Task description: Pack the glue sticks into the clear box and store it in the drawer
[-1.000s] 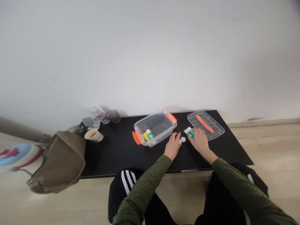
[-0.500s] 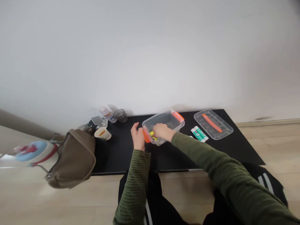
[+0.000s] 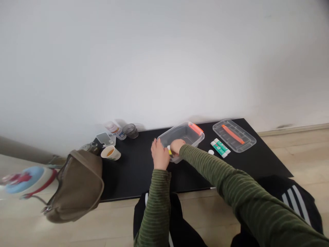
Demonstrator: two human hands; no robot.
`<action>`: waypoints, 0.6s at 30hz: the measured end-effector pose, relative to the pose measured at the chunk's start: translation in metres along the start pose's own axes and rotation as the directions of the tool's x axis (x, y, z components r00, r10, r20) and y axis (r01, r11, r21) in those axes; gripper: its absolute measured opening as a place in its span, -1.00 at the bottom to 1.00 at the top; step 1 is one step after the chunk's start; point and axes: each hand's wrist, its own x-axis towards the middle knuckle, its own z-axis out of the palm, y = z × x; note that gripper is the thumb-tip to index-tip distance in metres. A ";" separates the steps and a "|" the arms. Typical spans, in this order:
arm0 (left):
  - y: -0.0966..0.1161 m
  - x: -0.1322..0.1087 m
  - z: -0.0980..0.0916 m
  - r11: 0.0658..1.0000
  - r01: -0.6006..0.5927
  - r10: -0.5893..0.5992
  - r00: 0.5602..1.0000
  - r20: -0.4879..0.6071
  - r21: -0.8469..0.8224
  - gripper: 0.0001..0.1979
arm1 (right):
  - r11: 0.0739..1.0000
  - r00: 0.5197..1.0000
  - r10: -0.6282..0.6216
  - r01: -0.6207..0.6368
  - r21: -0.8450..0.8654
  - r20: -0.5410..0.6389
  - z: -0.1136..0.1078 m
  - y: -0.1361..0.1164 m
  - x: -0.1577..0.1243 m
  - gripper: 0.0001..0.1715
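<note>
A clear plastic box [image 3: 187, 133] without its lid stands on the black table. My left hand [image 3: 159, 156] is closed over the box's left end, with its fingers at the rim; it covers the orange latch there. My right hand [image 3: 177, 146] reaches down into the left part of the box, fingers curled. A small yellow-and-white thing [image 3: 169, 150] shows at those fingers, mostly hidden, so its kind is unclear. Right of the box lie two green-and-white glue sticks [image 3: 220, 148] side by side, and a small white disc [image 3: 211, 152].
The clear lid [image 3: 233, 136] with an orange handle lies at the right. On the left stand a paper cup [image 3: 111, 153] of amber drink, a dark glass [image 3: 130, 130], a white bottle [image 3: 115, 130] and a brown bag [image 3: 77, 187]. A wall rises behind the table [image 3: 128, 178].
My left hand has moved right, from raised fingers by the orange latch to lying over the box's end. My right hand stays inside the box; the yellow thing now shows less. The view shifted slightly.
</note>
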 end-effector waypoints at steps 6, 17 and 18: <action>0.027 -0.012 -0.020 0.961 -0.248 0.197 0.926 -0.323 -0.125 -0.62 | 0.993 0.940 -0.118 0.112 -0.038 -0.319 -0.020 0.016 -0.057 -0.29; 0.076 -0.081 0.011 0.843 -0.538 0.537 0.840 0.069 -0.016 -0.78 | 0.966 0.804 -0.230 0.256 -0.030 -0.549 0.055 0.108 -0.158 -0.58; 0.080 -0.085 0.017 0.838 -0.546 0.545 0.835 0.080 -0.008 -0.78 | 0.966 0.778 -0.245 0.245 -0.079 -0.579 0.058 0.119 -0.160 -0.62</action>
